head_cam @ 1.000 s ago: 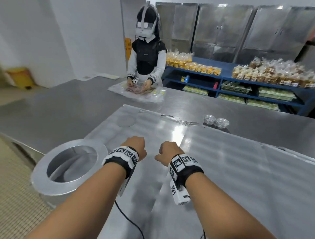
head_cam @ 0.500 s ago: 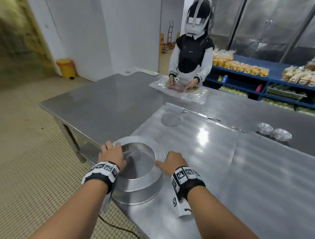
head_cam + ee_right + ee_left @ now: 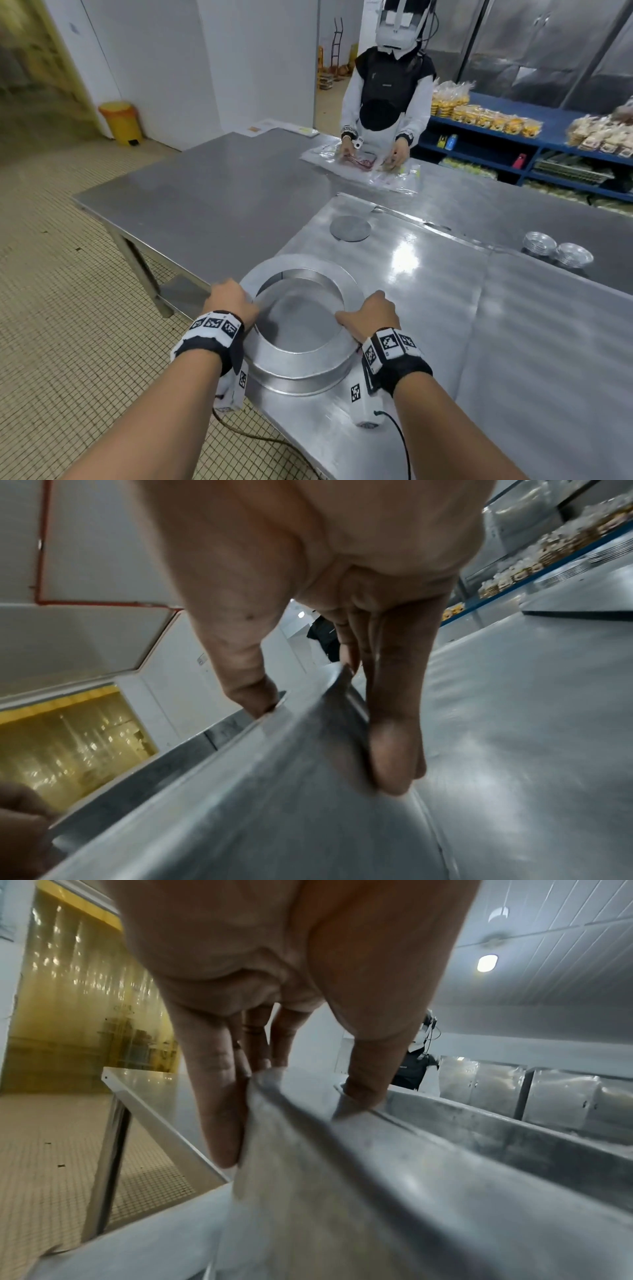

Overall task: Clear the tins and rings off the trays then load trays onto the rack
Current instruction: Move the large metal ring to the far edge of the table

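Both hands are clamping the large ring (image 3: 301,274) between them, the left hand (image 3: 230,301) and right hand (image 3: 371,317) each pinching its rim, thumb inside and fingers outside, as it is sitting on the near tray (image 3: 404,274). Clearing looks barely underway: a flat disc (image 3: 350,228) ahead of the hands and two small tins (image 3: 556,249) on the bench (image 3: 212,192) far right of them are waiting, and no rack is showing.

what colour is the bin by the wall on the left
Yellow. The bin shows best in the head view, standing on the tiled floor against the white wall.
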Motion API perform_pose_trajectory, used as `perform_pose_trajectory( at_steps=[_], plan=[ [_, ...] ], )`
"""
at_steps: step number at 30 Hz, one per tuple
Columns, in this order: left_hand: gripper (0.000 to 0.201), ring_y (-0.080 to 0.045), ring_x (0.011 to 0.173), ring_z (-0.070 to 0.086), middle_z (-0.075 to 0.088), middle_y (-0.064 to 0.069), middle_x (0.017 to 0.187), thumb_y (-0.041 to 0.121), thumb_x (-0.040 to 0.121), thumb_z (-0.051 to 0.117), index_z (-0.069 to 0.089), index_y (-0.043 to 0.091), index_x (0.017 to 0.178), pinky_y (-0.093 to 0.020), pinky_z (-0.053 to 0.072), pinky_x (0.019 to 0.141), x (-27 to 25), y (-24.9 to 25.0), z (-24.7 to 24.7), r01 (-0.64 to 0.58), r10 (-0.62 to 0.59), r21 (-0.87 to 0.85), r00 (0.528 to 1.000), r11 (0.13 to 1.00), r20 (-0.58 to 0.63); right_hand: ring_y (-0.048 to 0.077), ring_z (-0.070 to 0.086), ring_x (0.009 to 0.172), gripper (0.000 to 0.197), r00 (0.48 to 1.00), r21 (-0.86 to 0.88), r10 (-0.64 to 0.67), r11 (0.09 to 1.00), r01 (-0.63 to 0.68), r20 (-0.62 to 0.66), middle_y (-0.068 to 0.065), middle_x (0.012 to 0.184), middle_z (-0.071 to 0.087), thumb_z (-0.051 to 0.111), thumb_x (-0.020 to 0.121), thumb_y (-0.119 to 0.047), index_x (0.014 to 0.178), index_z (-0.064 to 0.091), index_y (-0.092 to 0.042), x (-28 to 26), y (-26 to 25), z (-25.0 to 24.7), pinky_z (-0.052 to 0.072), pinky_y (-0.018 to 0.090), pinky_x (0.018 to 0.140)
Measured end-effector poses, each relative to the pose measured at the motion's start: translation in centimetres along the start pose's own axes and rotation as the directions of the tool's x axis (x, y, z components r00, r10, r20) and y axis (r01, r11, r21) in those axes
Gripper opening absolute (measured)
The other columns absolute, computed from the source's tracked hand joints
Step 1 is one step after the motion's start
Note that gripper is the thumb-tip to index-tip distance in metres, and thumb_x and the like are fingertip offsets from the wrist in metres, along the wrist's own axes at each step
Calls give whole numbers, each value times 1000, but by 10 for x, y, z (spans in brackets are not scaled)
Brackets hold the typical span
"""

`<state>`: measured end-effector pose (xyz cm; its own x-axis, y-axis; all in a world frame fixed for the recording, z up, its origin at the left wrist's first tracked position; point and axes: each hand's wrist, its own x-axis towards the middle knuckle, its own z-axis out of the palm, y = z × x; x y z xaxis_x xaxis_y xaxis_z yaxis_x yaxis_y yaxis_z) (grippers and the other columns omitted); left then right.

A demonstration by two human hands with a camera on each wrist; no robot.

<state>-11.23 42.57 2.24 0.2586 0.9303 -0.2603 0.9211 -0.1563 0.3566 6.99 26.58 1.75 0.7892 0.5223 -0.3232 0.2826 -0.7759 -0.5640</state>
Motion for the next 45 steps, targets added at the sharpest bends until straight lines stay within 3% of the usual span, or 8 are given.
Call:
perform_pose_trajectory(
  at_steps=[7,12,17,25,30,36,41,45],
  plan=[
    [76,-39,116,56,54,-20,127,31,76,79,36,-2,130,-40,47,92,-39,60,17,-85,92,-200,995,976,28,33,62,95,78,984,94,64,994,-49,-164,12,112,56,79,68,-39,124,37,-6,-15,53,-60,51,33,73],
    [108,-33,98,68,68,-12,112,85,49,67,54,3,119,-43,56,87,-56,104,44,-70,169,-471,971,879,171,28,57,88,66,938,209,82,978,-10,-337,7,104,55,81,65,-33,110,38,-13,-34,109,-104,49,33,74],
    [124,-34,99,69,68,-7,117,104,38,50,61,17,126,-51,59,83,-85,149,67,133,224,-733,903,667,367,24,58,86,61,860,293,97,954,63,-500,0,102,55,82,60,-26,103,39,-22,-55,163,-138,45,30,70],
    [39,-26,80,61,65,-4,85,56,96,52,71,22,99,-38,52,82,-135,201,97,195,456,-827,756,528,470,14,61,104,89,842,346,89,930,120,-532,-8,116,64,78,62,-24,143,43,-37,-87,236,-173,52,32,93],
    [47,-22,117,62,70,-3,122,48,95,57,65,17,129,-29,46,84,-148,205,111,165,589,-883,688,440,423,-3,64,97,85,937,704,36,669,236,-348,-23,118,63,63,69,-15,149,37,-27,-105,268,-185,52,22,82],
    [64,-19,131,53,62,-5,137,63,94,45,61,16,135,-36,42,105,-163,209,118,117,690,-909,613,401,384,21,59,91,42,921,857,173,456,239,-349,-1,100,67,61,87,-44,122,66,-22,-121,287,-189,48,32,76],
    [40,-9,117,61,70,7,123,46,99,52,66,21,127,-28,47,96,-182,212,128,115,690,-896,598,429,407,24,62,74,38,800,773,357,603,197,-482,1,82,70,70,70,-60,84,76,-25,-117,308,-182,53,41,71],
    [36,-20,101,70,71,-7,120,10,96,58,61,18,132,-31,54,83,-187,206,135,103,685,-886,596,452,419,18,73,82,35,778,620,390,785,-1,-492,-7,82,76,74,51,-27,86,78,-28,-122,328,-182,60,47,79]
  ],
)
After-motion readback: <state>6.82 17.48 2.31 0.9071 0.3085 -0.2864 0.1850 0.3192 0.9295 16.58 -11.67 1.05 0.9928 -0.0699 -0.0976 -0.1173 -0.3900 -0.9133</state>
